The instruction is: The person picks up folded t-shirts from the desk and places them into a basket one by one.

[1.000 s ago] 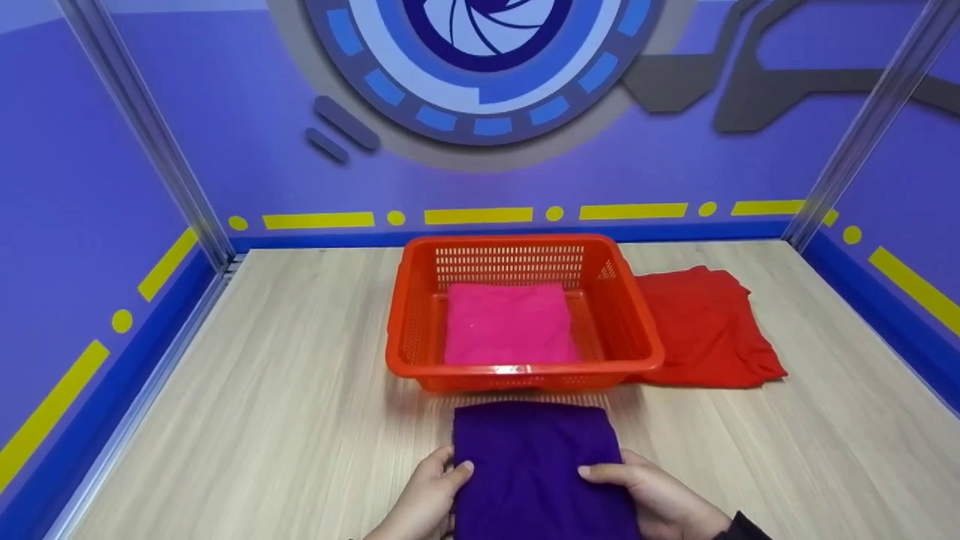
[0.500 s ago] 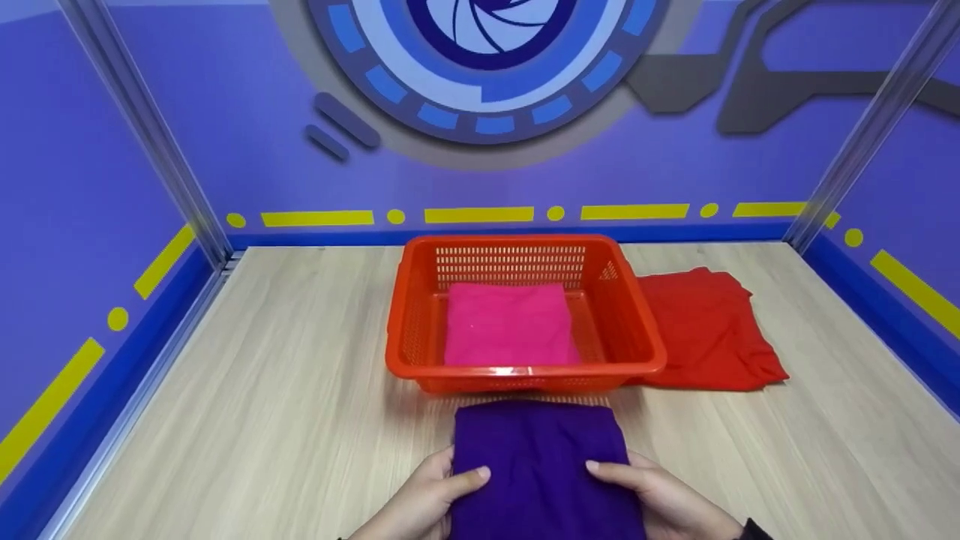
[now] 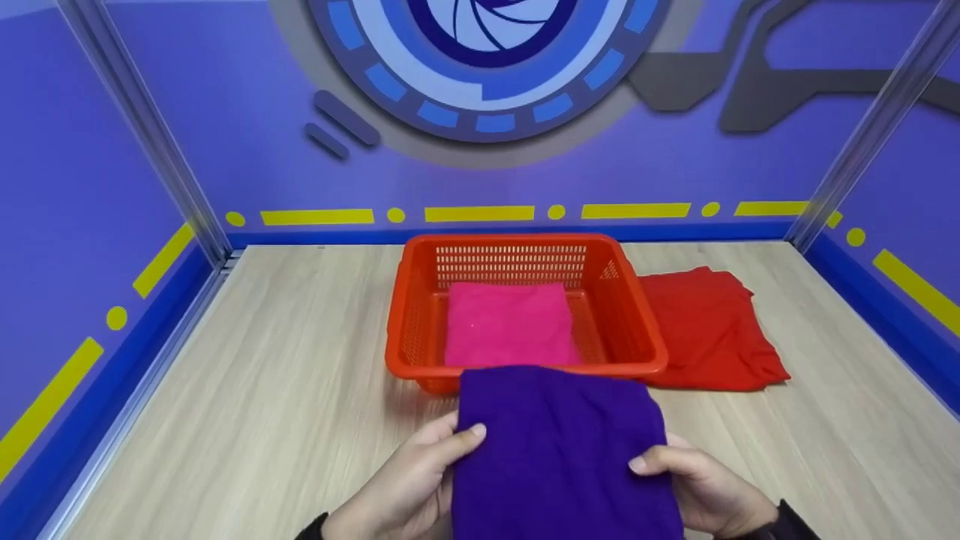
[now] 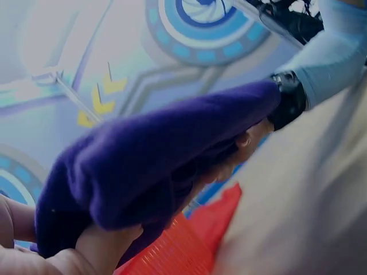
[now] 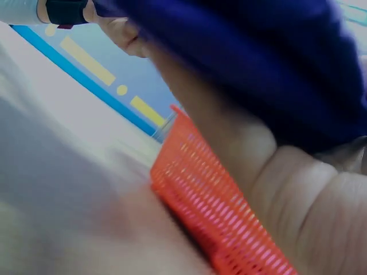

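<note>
A folded purple cloth (image 3: 562, 457) is held up in front of the basket, its far edge overlapping the basket's near rim in the head view. My left hand (image 3: 420, 472) grips its left edge, thumb on top and fingers underneath. On the right edge my right hand (image 3: 705, 480) holds it the same way. Both wrist views show the purple cloth (image 4: 166, 149) lifted off the table, with fingers (image 5: 229, 132) supporting it from below. Inside the red-orange plastic basket (image 3: 401, 322) lies a folded pink cloth (image 3: 510, 322).
A folded red cloth (image 3: 712, 330) lies on the table right of the basket, partly hidden by it. The wooden table (image 3: 285, 360) is bounded by blue-purple printed panels (image 3: 300, 180) at the back and both sides, with metal posts (image 3: 150, 127) at the corners.
Both hands have raised the purple cloth and moved it forward, so it now covers part of the basket's near rim. The right hand has shifted outward. Basket, pink cloth and red cloth stay put.
</note>
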`<state>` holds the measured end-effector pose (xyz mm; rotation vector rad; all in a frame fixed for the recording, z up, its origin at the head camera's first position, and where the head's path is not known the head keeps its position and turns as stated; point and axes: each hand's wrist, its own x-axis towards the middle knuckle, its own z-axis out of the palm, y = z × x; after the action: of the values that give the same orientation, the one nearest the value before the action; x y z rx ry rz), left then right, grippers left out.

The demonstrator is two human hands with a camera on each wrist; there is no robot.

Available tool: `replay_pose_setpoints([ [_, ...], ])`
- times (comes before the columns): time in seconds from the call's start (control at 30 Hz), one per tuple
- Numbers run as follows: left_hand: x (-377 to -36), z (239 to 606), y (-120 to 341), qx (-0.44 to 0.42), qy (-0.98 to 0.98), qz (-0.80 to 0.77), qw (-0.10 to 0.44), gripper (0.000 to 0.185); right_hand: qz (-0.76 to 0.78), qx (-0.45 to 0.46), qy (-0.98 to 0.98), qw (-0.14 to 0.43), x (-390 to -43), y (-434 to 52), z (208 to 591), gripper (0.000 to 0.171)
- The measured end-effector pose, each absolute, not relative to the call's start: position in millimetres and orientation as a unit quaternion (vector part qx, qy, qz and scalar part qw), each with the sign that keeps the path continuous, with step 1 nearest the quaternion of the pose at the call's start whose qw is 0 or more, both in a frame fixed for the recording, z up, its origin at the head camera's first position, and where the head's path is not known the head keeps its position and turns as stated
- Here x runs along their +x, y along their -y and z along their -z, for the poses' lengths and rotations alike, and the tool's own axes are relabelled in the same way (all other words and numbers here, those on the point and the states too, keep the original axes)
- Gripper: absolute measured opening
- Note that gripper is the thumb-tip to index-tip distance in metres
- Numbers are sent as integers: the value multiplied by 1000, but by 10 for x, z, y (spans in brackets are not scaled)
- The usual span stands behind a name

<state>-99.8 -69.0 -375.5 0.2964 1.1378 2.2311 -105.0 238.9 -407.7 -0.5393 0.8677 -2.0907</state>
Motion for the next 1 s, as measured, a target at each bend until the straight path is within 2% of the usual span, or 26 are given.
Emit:
replay_pose_setpoints([
  [0.2,-1131,3549,630,105,-461,-845,250,49,833,-213,-362,361,-1223,-2393,3853,41],
  [0.4,-1361,3500,533,37,-521,-835,173,46,830,-164,-433,311,-1503,-2359,3646,37],
  [0.53,-1540,3496,494,6,-501,-848,175,46,816,-95,-496,283,-1715,-2284,3577,38],
  [0.73,-1818,3537,479,16,-525,-830,186,51,798,-15,-559,225,-2028,-2118,3551,48],
  [1.0,-2230,3630,552,15,-614,-778,136,54,803,46,-560,196,-2339,-1972,3527,46],
])
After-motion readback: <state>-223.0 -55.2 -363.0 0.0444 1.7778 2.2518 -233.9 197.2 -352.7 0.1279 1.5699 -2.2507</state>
